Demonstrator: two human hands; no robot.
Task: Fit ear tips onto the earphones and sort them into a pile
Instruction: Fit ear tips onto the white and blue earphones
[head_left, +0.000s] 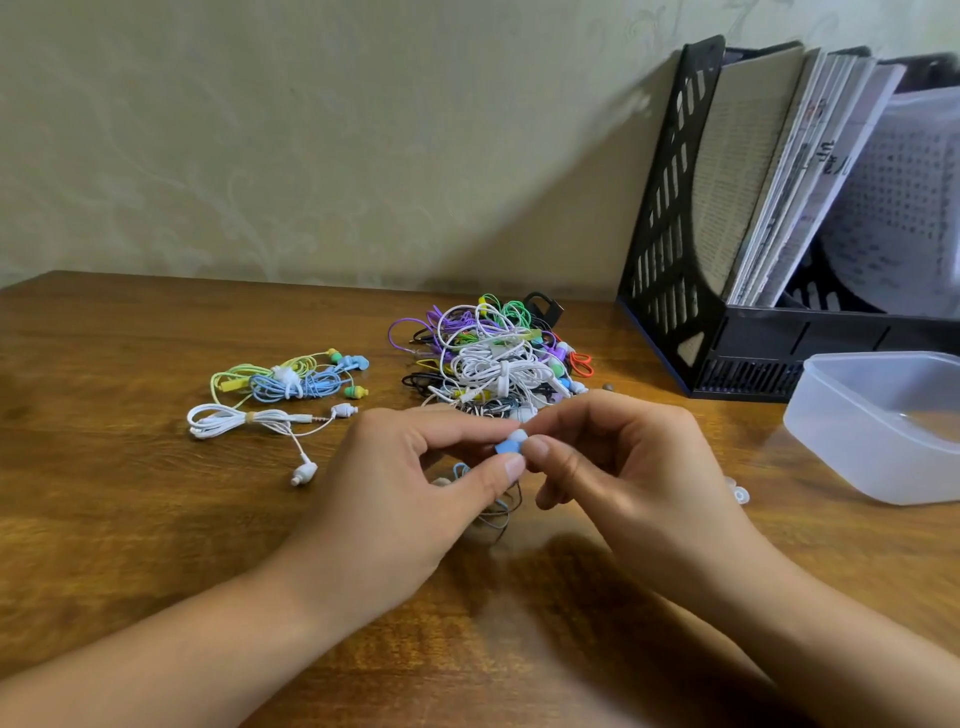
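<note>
Wood-grained and brown, the counter (130, 519) ran under pale patterned wallpaper, and both bare forearms came in from the bottom edge, cut off there.

At the middle the left hand (415, 483) and right hand (618, 467) met fingertip to fingertip. The left hand pinched a blue earbud (505, 447) between thumb and forefinger; the right hand's thumb and forefinger pinched a small white ear tip (519, 434) touching the bud's upper end. Whether the tip was seated on the bud could not be told, since the fingers covered most of both. The remaining fingers of each hand curled loosely. Below the hands a dark and blue cable (501, 512) hung down to the counter, largely hidden by the left hand.

Just behind the hands lay a tangled heap of earphones (493, 358) in white, purple, green, black and red, its near edge hidden by the fingers. Left of it, well apart, sat a smaller pile (285, 384) of yellow-green and blue bundled sets, with a white set (244, 418) just in front of it. Near the right wrist a loose clear ear tip (740, 493) lay beside a translucent plastic container (878, 415), cut off by the right edge. Behind that stood a black file holder (670, 234) with papers, also cut off.
</note>
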